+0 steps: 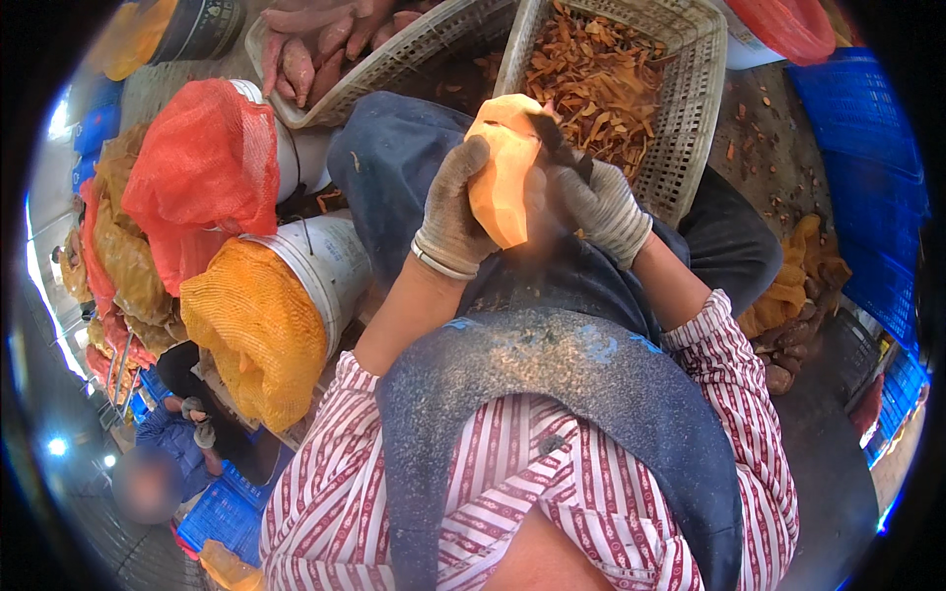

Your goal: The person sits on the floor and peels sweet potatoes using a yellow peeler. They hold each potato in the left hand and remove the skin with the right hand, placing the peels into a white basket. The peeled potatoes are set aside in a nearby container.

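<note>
A peeled orange sweet potato (pixel 502 173) is upright above my lap, its surface cut in flat facets with a dark slit near the top. My left hand (pixel 458 210), in a dirty knitted glove, grips it from the left side. On its right, my right hand (pixel 602 203), gloved too, is closed around a dark tool (pixel 550 133) whose upper part lies against the sweet potato's upper right edge. The tool is blurred, so its kind is not plain. Just beyond, a plastic crate (pixel 687 111) holds many orange peelings (pixel 599 74).
Unpeeled sweet potatoes (pixel 299 70) lie in another crate (pixel 355 89) at the upper left. Buckets with a red mesh bag (pixel 207 162) and an orange mesh bag (pixel 259 325) stand at left. Blue crates (pixel 872 185) are stacked right. A co-worker (pixel 174 443) sits lower left.
</note>
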Action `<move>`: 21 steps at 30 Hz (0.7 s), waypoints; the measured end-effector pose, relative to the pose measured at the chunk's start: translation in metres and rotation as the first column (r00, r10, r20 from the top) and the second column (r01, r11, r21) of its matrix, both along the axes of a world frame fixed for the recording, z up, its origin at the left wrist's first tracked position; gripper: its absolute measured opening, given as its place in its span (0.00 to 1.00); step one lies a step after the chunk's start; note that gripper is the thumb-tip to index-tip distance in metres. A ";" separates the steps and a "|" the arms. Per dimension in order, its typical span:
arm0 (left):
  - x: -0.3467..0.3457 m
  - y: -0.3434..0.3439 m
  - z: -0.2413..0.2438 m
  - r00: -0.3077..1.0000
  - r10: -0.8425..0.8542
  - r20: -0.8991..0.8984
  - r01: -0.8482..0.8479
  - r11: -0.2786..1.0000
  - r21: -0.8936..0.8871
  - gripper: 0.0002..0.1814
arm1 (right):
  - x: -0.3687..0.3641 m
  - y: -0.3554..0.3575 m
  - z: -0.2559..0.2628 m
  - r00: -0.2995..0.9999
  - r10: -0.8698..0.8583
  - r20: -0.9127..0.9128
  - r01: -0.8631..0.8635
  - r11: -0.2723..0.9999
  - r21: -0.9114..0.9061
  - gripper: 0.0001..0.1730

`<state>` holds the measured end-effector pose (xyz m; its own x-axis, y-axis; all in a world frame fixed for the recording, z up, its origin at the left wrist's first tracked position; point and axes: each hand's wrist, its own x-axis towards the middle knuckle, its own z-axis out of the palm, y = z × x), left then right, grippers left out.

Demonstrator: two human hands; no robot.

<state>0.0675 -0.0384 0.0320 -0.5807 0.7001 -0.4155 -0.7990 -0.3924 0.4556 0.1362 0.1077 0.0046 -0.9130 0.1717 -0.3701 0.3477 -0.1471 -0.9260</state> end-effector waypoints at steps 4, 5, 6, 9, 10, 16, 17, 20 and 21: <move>-0.004 -0.006 -0.006 0.993 -0.067 -0.100 0.061 0.996 -0.062 0.33 | 0.003 0.010 -0.001 0.997 -0.062 -0.038 0.065 0.995 0.073 0.11; -0.004 -0.005 -0.006 0.993 -0.048 -0.108 0.042 0.998 -0.055 0.31 | 0.004 0.010 0.000 0.996 0.020 -0.091 0.000 0.978 0.208 0.10; -0.003 -0.002 -0.003 0.993 -0.030 -0.113 0.024 0.999 -0.048 0.29 | 0.004 0.008 0.002 0.981 0.093 -0.173 -0.020 0.923 0.385 0.10; -0.002 -0.001 0.001 0.990 -0.008 -0.142 -0.004 0.997 -0.082 0.27 | 0.004 0.005 0.011 0.927 0.290 -0.238 -0.023 0.676 0.736 0.10; -0.002 -0.002 0.002 0.988 -0.004 -0.154 -0.011 0.995 -0.102 0.27 | 0.004 0.007 0.015 0.934 0.303 -0.191 -0.046 0.630 0.775 0.10; -0.004 -0.006 0.004 0.987 -0.028 -0.156 -0.001 0.983 -0.185 0.26 | 0.001 0.008 0.011 0.931 0.364 -0.033 -0.150 0.465 0.873 0.10; -0.003 -0.005 0.004 0.977 -0.027 -0.211 -0.024 0.971 -0.236 0.27 | 0.001 0.007 0.008 0.934 0.358 -0.020 -0.152 0.447 0.882 0.10; 0.002 0.003 0.002 0.937 -0.016 -0.348 -0.116 0.928 -0.355 0.27 | 0.000 0.002 -0.004 0.949 0.313 -0.024 -0.133 0.469 0.873 0.11; 0.004 0.006 0.001 0.928 0.007 -0.371 -0.161 0.909 -0.385 0.27 | -0.002 0.000 -0.004 0.955 0.297 -0.008 -0.148 0.499 0.854 0.11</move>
